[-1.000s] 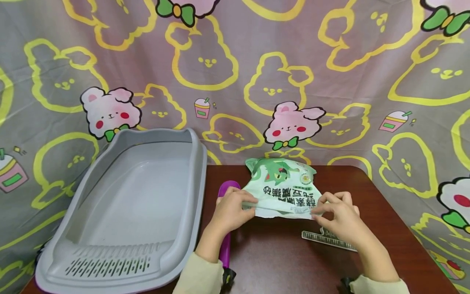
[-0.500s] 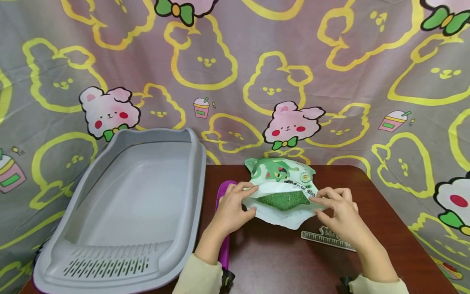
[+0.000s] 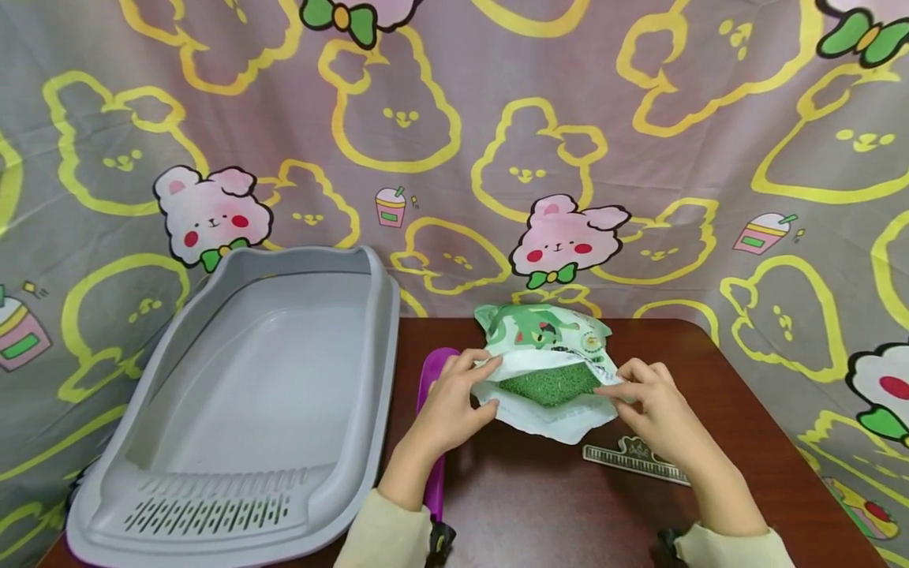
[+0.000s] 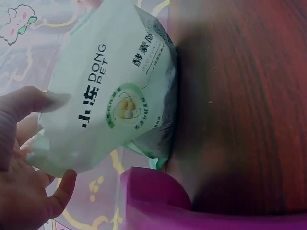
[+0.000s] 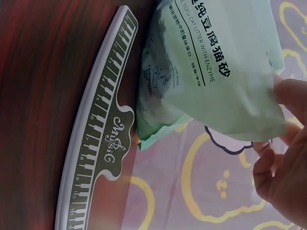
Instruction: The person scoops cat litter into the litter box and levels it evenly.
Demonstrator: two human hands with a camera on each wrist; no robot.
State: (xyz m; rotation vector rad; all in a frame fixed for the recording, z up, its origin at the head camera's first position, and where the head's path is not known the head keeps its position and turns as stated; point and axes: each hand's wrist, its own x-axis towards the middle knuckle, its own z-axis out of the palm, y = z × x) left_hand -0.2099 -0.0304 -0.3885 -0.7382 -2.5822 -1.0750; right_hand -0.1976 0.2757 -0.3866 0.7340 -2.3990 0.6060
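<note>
A pale green bag of cat litter (image 3: 529, 325) lies on the table with its mouth gaping toward me, and green pellets (image 3: 548, 384) show inside. My left hand (image 3: 449, 404) pinches the left edge of the mouth between thumb and fingers. At the opposite edge, my right hand (image 3: 655, 404) pinches the film. The left wrist view shows the thumb on the side of the bag (image 4: 103, 81), with fingers partly behind the film. In the right wrist view, printing on the bag (image 5: 211, 72) reads tofu cat litter.
A large grey litter box (image 3: 387, 379) stands to the left. A purple scoop (image 3: 435, 481) lies between it and the bag, partly under my left arm. Near my right hand is a long strip (image 3: 635, 461) printed with piano keys. A patterned curtain (image 3: 454, 102) hangs behind.
The bag's mouth has gone from flat to wide apart, baring the green pellets. Its upper side has lifted back and its lower side dropped forward. Both hands have stayed at its edges.
</note>
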